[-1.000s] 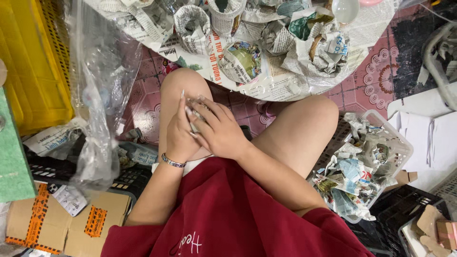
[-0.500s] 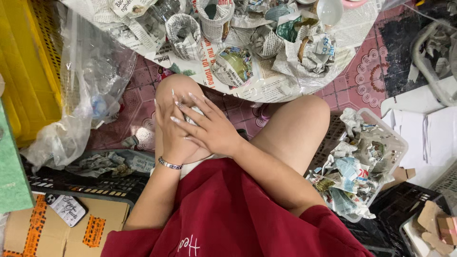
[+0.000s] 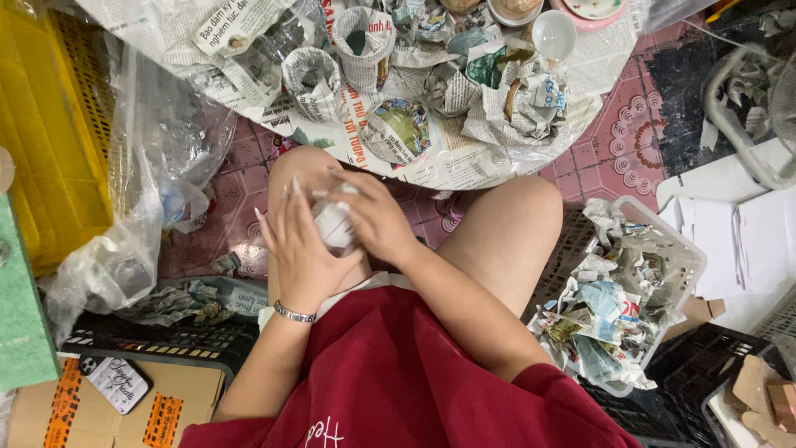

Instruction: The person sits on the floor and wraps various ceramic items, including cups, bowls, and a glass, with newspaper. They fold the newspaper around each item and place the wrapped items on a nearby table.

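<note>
— Hands: left hand (image 3: 300, 253) cupped under a small paper-wrapped bundle (image 3: 333, 226) over the left knee, fingers half spread; right hand (image 3: 371, 222) curled over the top, fingertips pressing

— Best way through this wrap?

— Probably: keep the cup snug, tuck loose paper flat, turn the bundle bit by bit

— Counts?

— Two hands, one bundle. On the newspaper sheet (image 3: 464, 158): three paper-lined cups (image 3: 363, 46) clearly open, others too crumpled to count. One white bowl (image 3: 554, 33), one white basket (image 3: 663, 265) of scraps, one phone (image 3: 116, 383)
</note>
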